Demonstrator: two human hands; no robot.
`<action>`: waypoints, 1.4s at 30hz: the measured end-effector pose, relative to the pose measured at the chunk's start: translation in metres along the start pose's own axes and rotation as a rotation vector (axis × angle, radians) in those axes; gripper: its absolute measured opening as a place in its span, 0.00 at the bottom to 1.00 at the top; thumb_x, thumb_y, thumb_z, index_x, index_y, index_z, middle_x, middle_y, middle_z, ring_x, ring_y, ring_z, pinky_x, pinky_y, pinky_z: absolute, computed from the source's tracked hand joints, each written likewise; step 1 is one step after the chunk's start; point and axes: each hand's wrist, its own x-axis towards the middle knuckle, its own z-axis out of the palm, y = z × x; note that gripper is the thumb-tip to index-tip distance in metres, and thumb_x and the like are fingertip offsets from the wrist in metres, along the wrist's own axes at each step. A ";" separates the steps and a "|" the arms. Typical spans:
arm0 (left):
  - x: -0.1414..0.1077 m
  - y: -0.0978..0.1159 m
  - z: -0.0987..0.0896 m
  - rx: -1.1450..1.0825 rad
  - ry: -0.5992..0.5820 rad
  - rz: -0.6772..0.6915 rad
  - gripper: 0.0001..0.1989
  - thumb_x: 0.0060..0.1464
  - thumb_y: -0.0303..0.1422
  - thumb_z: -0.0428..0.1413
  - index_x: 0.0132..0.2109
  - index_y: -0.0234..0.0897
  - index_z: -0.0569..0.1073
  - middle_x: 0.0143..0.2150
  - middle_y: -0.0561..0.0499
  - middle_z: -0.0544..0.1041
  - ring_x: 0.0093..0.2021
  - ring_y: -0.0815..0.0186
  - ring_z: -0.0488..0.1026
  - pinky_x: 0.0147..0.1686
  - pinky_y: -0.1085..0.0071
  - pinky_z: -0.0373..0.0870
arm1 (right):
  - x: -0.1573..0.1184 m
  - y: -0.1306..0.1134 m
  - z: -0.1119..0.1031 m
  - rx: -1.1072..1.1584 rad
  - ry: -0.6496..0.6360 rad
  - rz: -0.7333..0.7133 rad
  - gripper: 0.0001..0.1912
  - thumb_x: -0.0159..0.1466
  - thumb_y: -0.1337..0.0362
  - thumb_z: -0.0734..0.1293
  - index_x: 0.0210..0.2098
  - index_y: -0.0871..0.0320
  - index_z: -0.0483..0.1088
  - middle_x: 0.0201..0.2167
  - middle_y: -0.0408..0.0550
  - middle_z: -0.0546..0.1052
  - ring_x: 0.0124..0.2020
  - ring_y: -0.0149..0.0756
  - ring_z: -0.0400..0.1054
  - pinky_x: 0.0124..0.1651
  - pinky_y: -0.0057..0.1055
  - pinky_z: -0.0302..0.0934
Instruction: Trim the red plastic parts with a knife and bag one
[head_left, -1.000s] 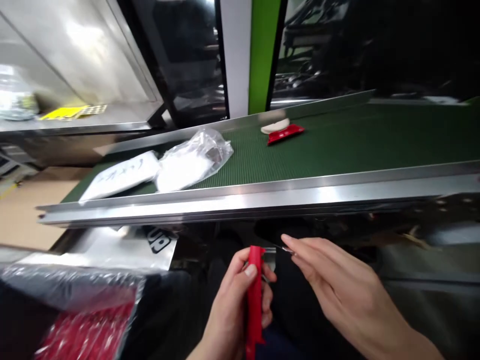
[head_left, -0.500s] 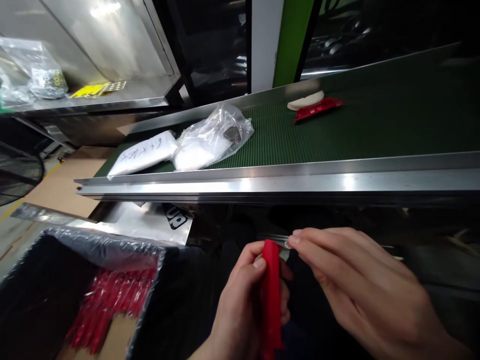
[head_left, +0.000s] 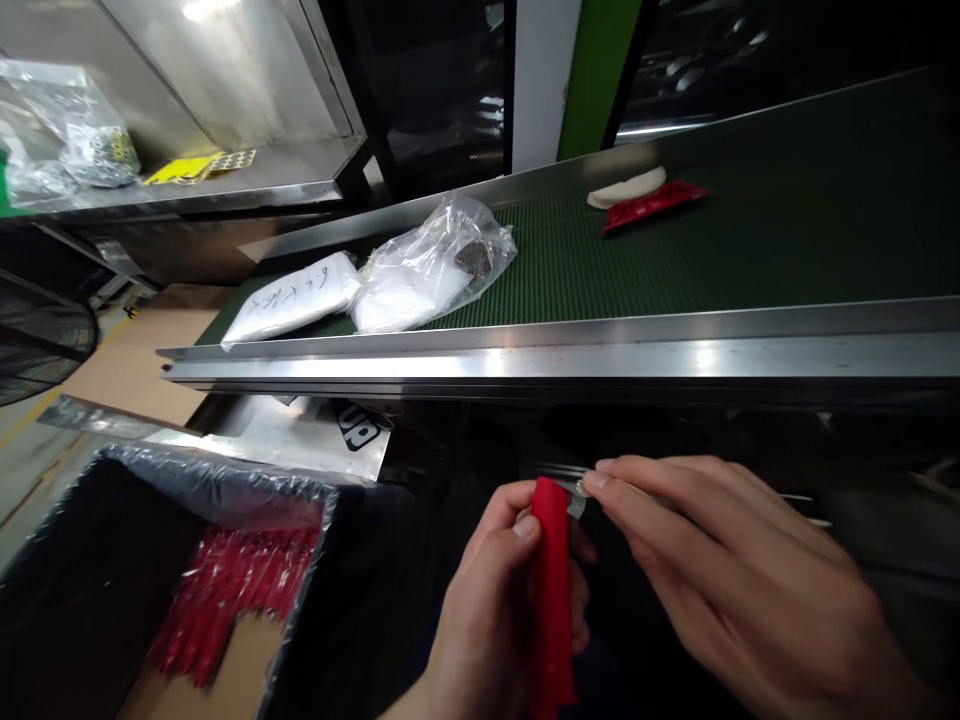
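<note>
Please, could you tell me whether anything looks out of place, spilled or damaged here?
Perhaps one thing: a red part lies slanted on the green belt beside a pale piece, while other red parts are packed together in the bin. Nothing looks spilled, and I see no clear damage.

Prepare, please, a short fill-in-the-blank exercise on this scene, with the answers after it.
The left hand holds a long ____ piece.
The conveyor belt is dark ____.
The packet with handwriting is coloured ____.
The lined box stands on the person's ____ side.

Missing words: red; green; white; left.
</note>
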 end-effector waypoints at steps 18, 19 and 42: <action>-0.001 0.002 0.003 -0.005 0.091 -0.010 0.08 0.61 0.37 0.48 0.44 0.41 0.68 0.29 0.54 0.71 0.21 0.73 0.65 0.21 0.78 0.62 | -0.007 -0.012 0.006 -0.012 0.012 0.011 0.19 0.63 0.76 0.63 0.52 0.60 0.72 0.45 0.52 0.76 0.43 0.39 0.70 0.47 0.38 0.65; 0.000 0.003 0.003 -0.004 0.094 -0.018 0.08 0.61 0.38 0.48 0.44 0.41 0.68 0.29 0.55 0.70 0.21 0.73 0.65 0.21 0.78 0.62 | -0.008 -0.012 0.006 -0.007 0.012 0.011 0.19 0.62 0.77 0.63 0.52 0.60 0.72 0.45 0.52 0.76 0.43 0.40 0.71 0.46 0.39 0.65; 0.009 0.025 0.004 0.058 0.078 0.062 0.09 0.61 0.36 0.47 0.46 0.40 0.67 0.35 0.51 0.71 0.23 0.73 0.63 0.23 0.77 0.59 | -0.040 -0.030 0.009 -0.033 -0.073 -0.093 0.17 0.65 0.73 0.62 0.51 0.56 0.73 0.48 0.50 0.76 0.46 0.44 0.67 0.50 0.44 0.56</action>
